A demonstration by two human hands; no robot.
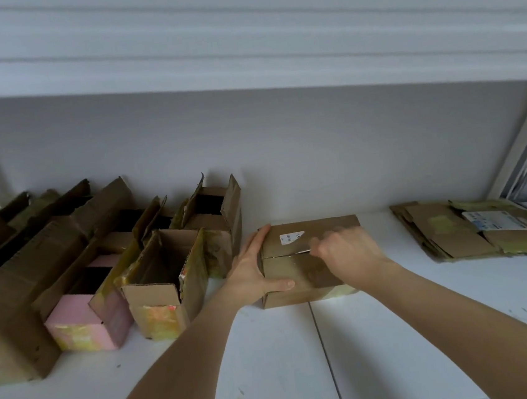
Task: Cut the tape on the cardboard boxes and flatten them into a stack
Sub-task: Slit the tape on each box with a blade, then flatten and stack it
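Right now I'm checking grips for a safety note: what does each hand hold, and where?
The left hand braces the closed brown cardboard box's left end. The right hand grips a blade at the box's top seam; its handle is hidden.

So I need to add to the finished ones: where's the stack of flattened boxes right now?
In the head view, the flattened stack lies at the far right of the white table, near the wall, to the right of the closed box that both hands are working on.

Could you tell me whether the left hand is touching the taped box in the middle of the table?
Touching. The head view shows the left hand pressed flat against the taped box's left end, thumb lying across its top.
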